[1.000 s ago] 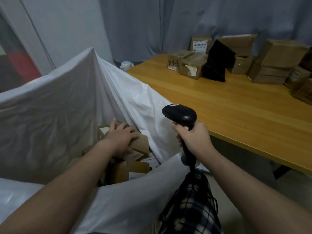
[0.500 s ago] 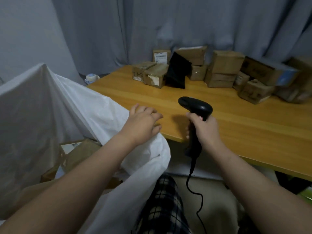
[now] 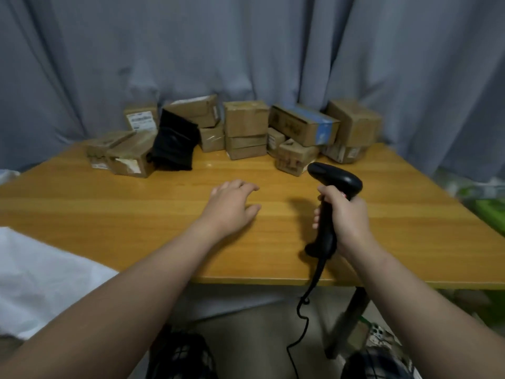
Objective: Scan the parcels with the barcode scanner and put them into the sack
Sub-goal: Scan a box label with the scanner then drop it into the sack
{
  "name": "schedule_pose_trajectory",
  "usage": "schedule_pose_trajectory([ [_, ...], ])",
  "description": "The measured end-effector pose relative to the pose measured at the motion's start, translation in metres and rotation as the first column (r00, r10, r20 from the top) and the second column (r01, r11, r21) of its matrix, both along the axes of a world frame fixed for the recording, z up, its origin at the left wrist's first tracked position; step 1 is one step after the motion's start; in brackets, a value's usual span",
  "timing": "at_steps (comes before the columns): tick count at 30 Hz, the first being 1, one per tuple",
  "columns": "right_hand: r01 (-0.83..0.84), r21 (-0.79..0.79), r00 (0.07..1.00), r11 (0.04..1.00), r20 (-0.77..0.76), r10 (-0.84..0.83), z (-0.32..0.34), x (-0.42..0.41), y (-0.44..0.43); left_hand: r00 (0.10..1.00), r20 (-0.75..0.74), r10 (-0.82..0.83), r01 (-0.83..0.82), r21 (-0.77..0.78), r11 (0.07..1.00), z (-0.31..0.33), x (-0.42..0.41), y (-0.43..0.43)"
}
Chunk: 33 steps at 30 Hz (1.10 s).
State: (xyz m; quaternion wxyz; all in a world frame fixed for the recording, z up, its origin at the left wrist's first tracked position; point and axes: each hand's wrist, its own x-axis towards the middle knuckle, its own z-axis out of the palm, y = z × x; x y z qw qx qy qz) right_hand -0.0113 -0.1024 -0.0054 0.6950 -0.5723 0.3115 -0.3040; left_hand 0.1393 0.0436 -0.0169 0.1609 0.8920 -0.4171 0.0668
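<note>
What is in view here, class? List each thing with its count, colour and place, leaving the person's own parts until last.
Parcels: about a dozen, brown cardboard, piled along the table's far edge.
Black bag: one, black, leaning among the left parcels.
Table: one, orange-brown wood, across the middle.
Curtain: one, grey, behind the table.
Sack: one, white, lower left beside the table.
Barcode scanner: one, black, upright above the table.
Cable: one, black, hanging below the scanner.
Checked clothing: black and white, bottom edge.
Left hand: one, above the table's middle, fingers relaxed, holding nothing.
Right hand: one, gripping the scanner's handle.
</note>
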Motion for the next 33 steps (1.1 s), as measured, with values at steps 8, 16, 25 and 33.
schedule_pose_trajectory([
  [8, 0.037, -0.021, 0.999, 0.999, -0.016, -0.038, 0.015, 0.028, -0.083, 0.927, -0.375, 0.015, -0.113, -0.243, 0.963, 0.013, 0.053, -0.122],
  [16, 0.039, -0.122, 0.999, 0.992, -0.017, -0.041, 0.038, 0.070, -0.154, 0.976, -0.179, 0.123, -0.145, -0.119, 0.982, 0.025, 0.096, -0.237],
  [25, -0.007, -0.231, 1.000, 0.973, -0.010, 0.005, 0.050, 0.104, -0.183, 0.966, -0.234, 0.105, -0.119, -0.047, 0.992, 0.034, 0.119, -0.275],
  [33, 0.029, -0.200, 1.000, 0.979, 0.014, -0.027, 0.052, 0.099, -0.171, 0.977, -0.210, 0.032, -0.047, -0.065, 0.997, 0.031, 0.117, -0.237],
])
